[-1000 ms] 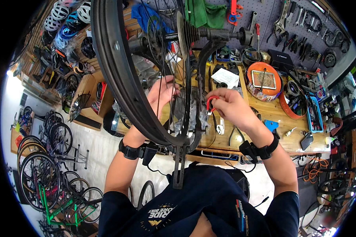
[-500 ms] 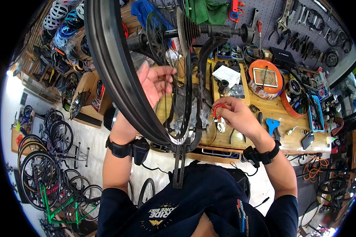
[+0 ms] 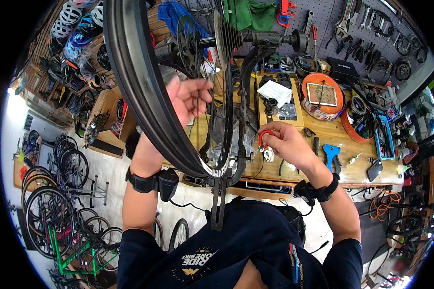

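A bicycle wheel, its black rim [image 3: 152,96] close before me, stands upright in a black truing stand [image 3: 248,79]. At its hub are a cassette [image 3: 226,41] and a disc rotor [image 3: 188,38]. My left hand [image 3: 189,98] reaches in behind the rim beside the thin spokes, its fingers apart and loosely bent; whether they touch a spoke I cannot tell. To the right of the stand, my right hand [image 3: 284,142] pinches a red spoke wrench [image 3: 264,138] above the bench, apart from the wheel.
The wooden workbench [image 3: 294,180] holds an orange round tray [image 3: 318,89], a blue-handled tool [image 3: 331,153], a phone [image 3: 374,169] and a blue bin [image 3: 385,139]. Tools hang on the pegboard [image 3: 323,29]. Several bicycles [image 3: 65,207] stand at left, below helmets [image 3: 72,29].
My left hand has shifted slightly at the spokes, its fingers a little more bent. My right hand keeps the red spoke wrench in nearly the same place.
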Motion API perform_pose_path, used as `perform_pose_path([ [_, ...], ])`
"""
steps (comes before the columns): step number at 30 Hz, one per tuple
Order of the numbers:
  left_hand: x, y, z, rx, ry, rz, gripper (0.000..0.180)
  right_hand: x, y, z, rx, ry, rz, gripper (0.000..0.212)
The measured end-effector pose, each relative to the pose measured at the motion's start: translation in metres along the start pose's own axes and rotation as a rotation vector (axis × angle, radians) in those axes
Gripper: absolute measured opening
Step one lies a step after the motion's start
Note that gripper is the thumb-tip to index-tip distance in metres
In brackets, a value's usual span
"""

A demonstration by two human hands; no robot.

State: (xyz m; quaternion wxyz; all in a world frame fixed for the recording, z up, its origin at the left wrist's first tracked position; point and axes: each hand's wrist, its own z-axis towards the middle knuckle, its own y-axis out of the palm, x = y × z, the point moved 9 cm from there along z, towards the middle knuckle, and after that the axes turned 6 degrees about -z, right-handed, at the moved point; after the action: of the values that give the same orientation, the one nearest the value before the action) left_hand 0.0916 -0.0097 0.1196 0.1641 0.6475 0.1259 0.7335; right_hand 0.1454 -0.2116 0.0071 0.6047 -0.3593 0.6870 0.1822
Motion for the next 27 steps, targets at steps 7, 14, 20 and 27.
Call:
perform_pose_path([
  [7, -0.054, -0.023, -0.008, 0.009, -0.043, 0.264, 0.060, 0.000, 0.002, -0.002, 0.004, 0.001, 0.005, 0.019],
  [14, -0.085, -0.045, -0.005, 0.135, -0.089, 0.237, 0.046, 0.001, 0.009, 0.002, -0.019, -0.026, 0.005, 0.018],
  [20, -0.098, -0.039, -0.005, 0.036, -0.064, 0.435, 0.045, 0.004, 0.013, 0.005, -0.017, -0.041, 0.029, 0.020],
  [27, -0.113, -0.043, -0.008, 0.159, -0.142, 0.197, 0.048, -0.005, 0.030, 0.011, -0.088, -0.051, 0.045, 0.023],
])
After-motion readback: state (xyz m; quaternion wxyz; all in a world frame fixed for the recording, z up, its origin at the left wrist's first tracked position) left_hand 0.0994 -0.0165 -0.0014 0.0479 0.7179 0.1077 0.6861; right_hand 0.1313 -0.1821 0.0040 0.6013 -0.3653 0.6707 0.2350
